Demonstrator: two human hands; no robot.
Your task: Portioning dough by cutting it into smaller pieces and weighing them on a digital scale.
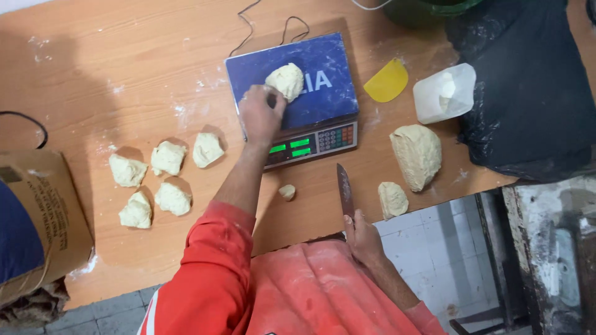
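Left hand (259, 115) over blue scale (323, 102), fingertips touching dough ball (285, 80) on the platform, grip loosely curled at its edge, not clamped. Right hand (362, 239) at bench (93, 68) edge, grip closed on knife (344, 191), blade pointing away. Five cut dough pieces (158, 180) left of the scale; big dough lump (416, 155) right, yellow scraper (386, 82) near it.

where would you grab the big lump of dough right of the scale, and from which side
Probably from above, fingers around the narrower lower end of the big dough lump. It lies flat on the table, nothing touching it; the tub crowds its top and a small piece sits lower left.
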